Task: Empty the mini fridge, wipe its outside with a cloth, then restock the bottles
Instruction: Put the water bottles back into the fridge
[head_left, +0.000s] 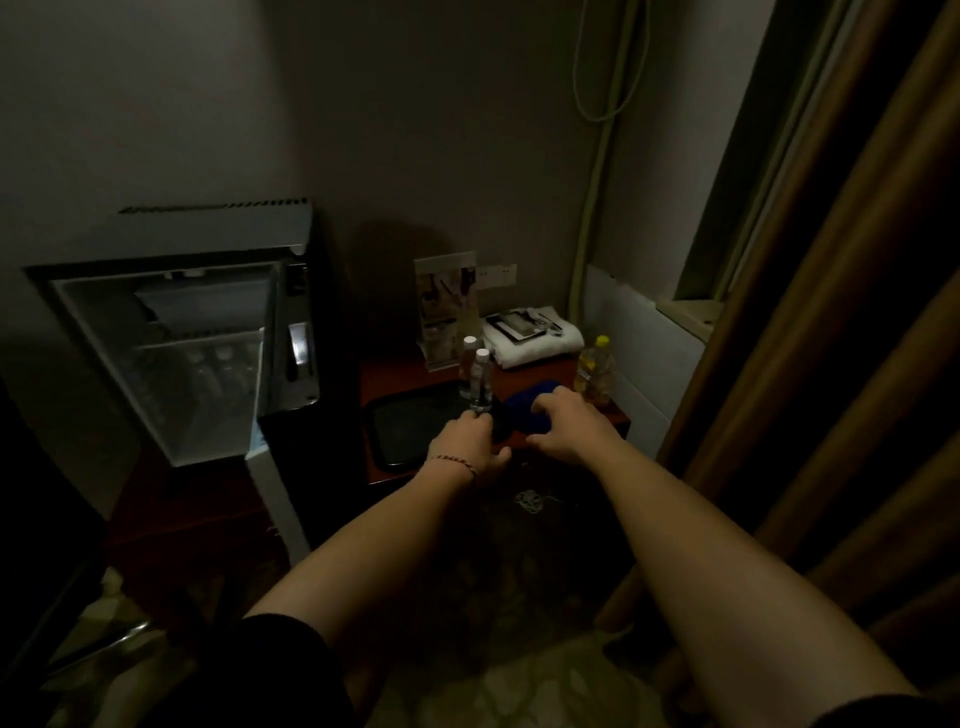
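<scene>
Dim room. Open white mini fridge (171, 358): bottles inside barely discernible. Reddish wooden tabletop (524, 376): left hand (465, 444) at clear white-capped bottle (481, 382), grasp unclear; right hand (563, 423) gripping dark-blue cloth (527, 410), partly hidden.

We are seeing a deep blue cloth (530, 410) showing under the right hand (563, 426), a yellow cap topping the yellowish bottle (596, 375), and white caps on two clear bottles (479, 382). A black tray (400, 434) is lying on the reddish-brown table (524, 382), beside folded white towels (540, 340). A red-and-white braided band (453, 463) is circling the left wrist.
</scene>
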